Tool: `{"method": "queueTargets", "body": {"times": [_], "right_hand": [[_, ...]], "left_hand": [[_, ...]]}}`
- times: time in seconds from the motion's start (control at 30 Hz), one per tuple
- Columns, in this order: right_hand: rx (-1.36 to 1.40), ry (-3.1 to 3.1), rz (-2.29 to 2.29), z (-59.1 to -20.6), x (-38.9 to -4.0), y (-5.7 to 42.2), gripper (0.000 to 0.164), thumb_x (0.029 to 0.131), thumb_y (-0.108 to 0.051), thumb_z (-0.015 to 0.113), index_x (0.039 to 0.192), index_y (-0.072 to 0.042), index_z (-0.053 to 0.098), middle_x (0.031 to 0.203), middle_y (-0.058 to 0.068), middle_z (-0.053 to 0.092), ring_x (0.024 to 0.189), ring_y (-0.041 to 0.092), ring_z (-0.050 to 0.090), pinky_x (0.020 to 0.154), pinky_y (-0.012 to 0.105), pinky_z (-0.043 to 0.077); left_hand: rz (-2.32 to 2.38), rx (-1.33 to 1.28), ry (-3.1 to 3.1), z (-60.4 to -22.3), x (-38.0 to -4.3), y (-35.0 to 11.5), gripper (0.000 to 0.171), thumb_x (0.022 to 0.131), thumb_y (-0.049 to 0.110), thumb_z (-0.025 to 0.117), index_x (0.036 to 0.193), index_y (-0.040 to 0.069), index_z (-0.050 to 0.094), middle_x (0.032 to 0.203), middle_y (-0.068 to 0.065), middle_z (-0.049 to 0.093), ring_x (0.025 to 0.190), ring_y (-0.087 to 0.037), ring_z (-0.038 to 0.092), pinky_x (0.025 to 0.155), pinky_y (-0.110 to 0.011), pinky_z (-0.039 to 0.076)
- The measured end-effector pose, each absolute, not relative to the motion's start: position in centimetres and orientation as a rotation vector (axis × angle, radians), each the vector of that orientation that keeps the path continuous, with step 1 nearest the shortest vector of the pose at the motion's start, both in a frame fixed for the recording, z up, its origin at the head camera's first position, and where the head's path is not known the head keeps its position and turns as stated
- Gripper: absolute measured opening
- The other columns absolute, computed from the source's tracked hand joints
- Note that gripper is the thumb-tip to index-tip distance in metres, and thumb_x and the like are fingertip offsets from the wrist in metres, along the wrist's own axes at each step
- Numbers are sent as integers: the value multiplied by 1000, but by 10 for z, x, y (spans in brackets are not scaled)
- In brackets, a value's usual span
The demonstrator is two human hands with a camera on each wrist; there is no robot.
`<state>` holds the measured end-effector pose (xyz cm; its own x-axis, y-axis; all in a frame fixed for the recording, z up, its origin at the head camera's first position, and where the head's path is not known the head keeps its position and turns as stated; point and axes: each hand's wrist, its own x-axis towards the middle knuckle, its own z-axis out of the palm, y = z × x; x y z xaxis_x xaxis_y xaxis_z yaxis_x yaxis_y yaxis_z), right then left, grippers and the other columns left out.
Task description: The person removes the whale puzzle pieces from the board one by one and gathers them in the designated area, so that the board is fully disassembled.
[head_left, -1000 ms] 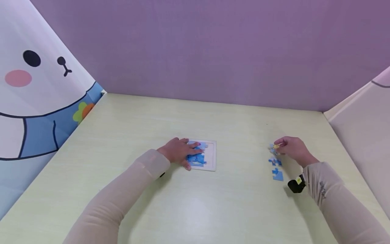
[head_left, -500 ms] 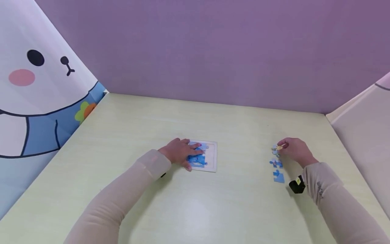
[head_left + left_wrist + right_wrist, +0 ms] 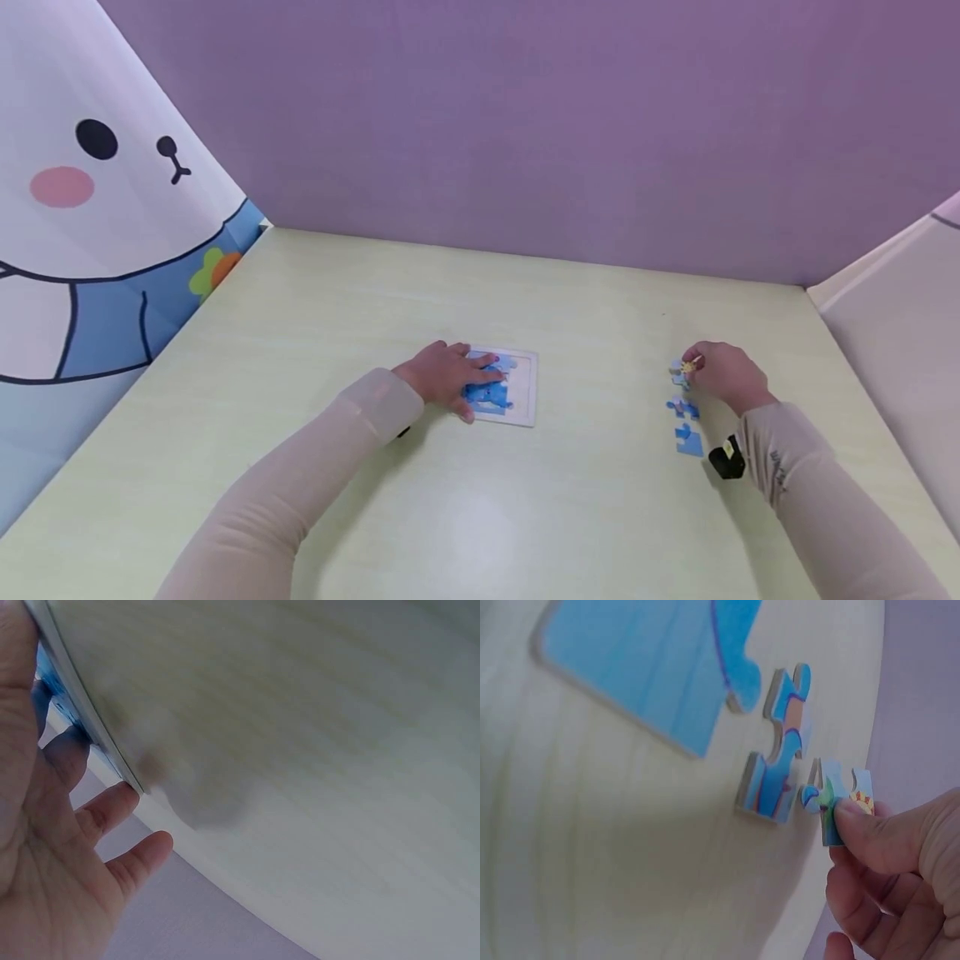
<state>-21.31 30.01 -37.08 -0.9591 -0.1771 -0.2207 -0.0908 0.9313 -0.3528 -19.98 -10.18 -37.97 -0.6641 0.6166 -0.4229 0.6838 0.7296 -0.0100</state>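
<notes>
Sun-printed puzzle piece point(image 3: 832, 781), pinched in my right hand point(image 3: 726, 375) at three o'clock from the frame point(image 3: 532, 392) under my spread left hand point(image 3: 441, 375), could nudge the loose neighbour point(image 3: 781, 761) at its six o'clock if dragged low.

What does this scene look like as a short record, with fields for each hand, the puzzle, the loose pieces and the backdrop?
Left hand: resting on the puzzle frame
Right hand: pinching the sun piece
Puzzle: partly filled, right side bare in the head view
Loose pieces: on the table, nearer the person than the sun piece
Backdrop: purple wall
</notes>
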Motion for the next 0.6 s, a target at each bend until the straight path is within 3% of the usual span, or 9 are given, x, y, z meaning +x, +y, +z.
{"method": "queueTargets", "body": {"times": [0.33,0.6], "right_hand": [[-166,2791,-500,-370,-220,302,25,87,-5,59,109,8,59,104,28,63,91,39,60,67,42,46],[-212,2743,-482,-372,-229,309,26,85,-5,62,107,9,61,98,25,65,85,35,60,70,45,47]], "left_hand": [[-229,981,2546,-380,-202,-101,80,83,58,63,151,33,29,158,4,20,140,-34,27,106,-53,31],[-221,981,2544,-381,-201,-100,80,83,58,63,151,34,29,158,5,21,140,-34,27,106,-53,31]]}}
